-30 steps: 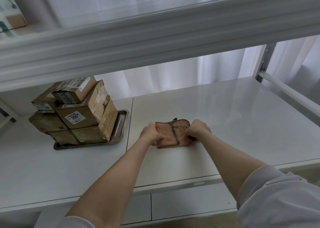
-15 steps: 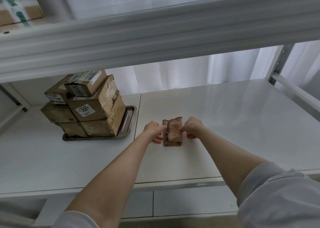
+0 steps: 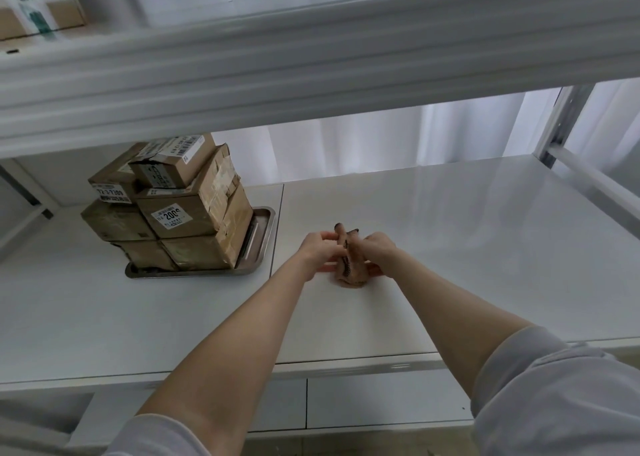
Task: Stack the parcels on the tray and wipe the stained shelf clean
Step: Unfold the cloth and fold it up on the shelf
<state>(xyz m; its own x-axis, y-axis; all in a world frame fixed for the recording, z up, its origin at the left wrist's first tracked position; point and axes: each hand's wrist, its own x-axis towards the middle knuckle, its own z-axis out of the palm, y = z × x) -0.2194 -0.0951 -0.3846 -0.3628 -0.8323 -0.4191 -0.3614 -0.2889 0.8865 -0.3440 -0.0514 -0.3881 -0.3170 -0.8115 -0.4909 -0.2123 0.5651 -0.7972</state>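
Both hands, left and right, grip a bunched orange mesh cloth on the glossy white shelf. Taped cardboard parcels stand stacked on the steel tray.

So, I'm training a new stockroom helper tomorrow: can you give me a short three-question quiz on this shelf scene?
1. True or false: the parcels are stacked on the metal tray.
2. Multiple choice: what are the left hand and the right hand both holding? A) a parcel B) an orange cloth C) a spray bottle
3. Fill in: the cloth is bunched up and touches the white ____ to the right of the tray.

Key: 1 true; 2 B; 3 shelf.
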